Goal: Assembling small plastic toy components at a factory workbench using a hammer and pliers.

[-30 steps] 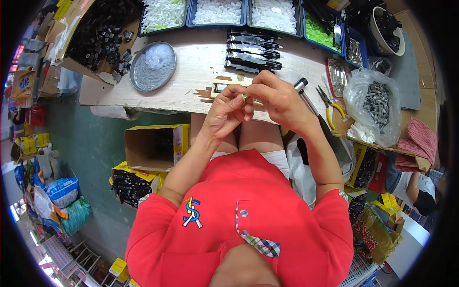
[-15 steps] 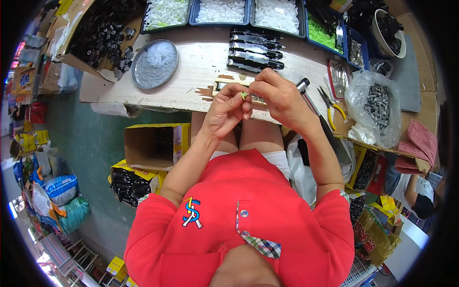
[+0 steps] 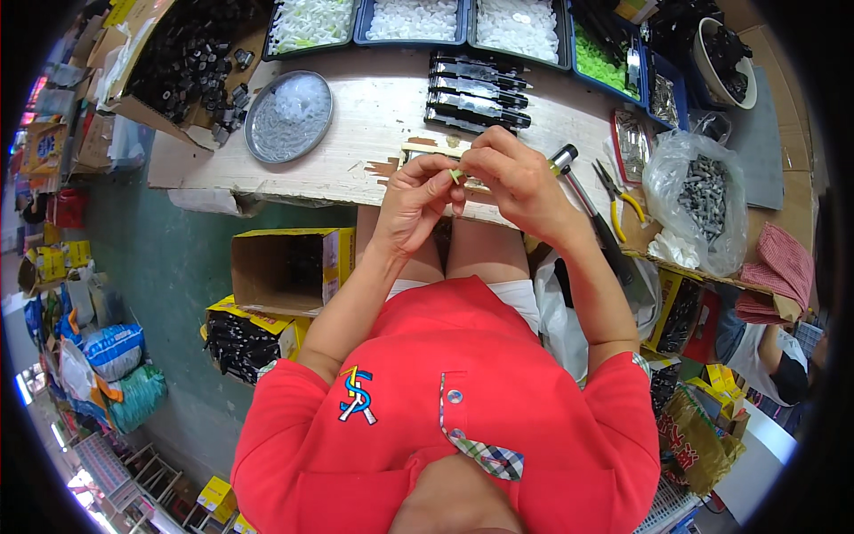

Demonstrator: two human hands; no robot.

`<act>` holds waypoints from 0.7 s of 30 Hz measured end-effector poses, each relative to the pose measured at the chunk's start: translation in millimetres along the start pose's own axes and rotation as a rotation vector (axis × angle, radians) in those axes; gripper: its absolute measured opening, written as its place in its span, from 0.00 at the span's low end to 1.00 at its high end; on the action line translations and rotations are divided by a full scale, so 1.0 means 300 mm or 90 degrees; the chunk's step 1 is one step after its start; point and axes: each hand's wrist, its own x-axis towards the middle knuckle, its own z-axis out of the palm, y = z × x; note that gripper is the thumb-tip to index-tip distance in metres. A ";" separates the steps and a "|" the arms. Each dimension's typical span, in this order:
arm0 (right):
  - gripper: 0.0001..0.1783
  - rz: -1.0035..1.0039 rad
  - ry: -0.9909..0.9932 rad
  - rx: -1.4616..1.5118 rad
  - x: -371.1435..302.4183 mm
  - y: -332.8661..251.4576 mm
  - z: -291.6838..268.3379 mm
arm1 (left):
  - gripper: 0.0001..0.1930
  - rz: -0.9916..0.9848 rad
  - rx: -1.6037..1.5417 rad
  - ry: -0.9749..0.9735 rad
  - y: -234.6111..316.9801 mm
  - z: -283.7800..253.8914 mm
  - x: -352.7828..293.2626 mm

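Near the table's front edge my two hands meet at a small light-green plastic piece (image 3: 457, 176). My left hand (image 3: 414, 203) pinches it between thumb and forefinger, the other fingers curled. The fingers of my right hand (image 3: 518, 182) are drawn together at the right of the piece. Anything else between them is too small or hidden to name. Under the hands a pale fixture (image 3: 418, 149) is partly covered. Beyond it several flat black parts with shiny clear pieces (image 3: 478, 93) lie in a stack.
A round grey dish (image 3: 258, 147) holds clear bits, beside a carton (image 3: 169, 127) of black parts. Bins of white pieces (image 3: 516, 31) and green pieces (image 3: 598, 60) line the back. At right lie a black-gripped metal tool (image 3: 594, 206), yellow-handled pliers (image 3: 620, 200) and a bag of metal parts (image 3: 705, 198).
The light-green piece has turned a little between my fingers. Both hands stay in nearly the same place, with small finger shifts.
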 end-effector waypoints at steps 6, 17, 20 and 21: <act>0.13 0.039 0.045 0.074 -0.008 -0.003 0.029 | 0.06 0.111 0.127 0.014 -0.003 0.019 -0.008; 0.07 0.091 0.146 0.081 -0.042 -0.031 0.082 | 0.05 0.282 0.317 0.103 -0.036 0.025 -0.024; 0.07 0.055 0.171 0.024 -0.044 -0.012 0.103 | 0.04 0.292 0.378 0.109 -0.029 0.024 -0.018; 0.06 0.058 0.177 -0.004 -0.044 -0.010 0.102 | 0.04 0.289 0.424 0.113 -0.021 0.027 -0.012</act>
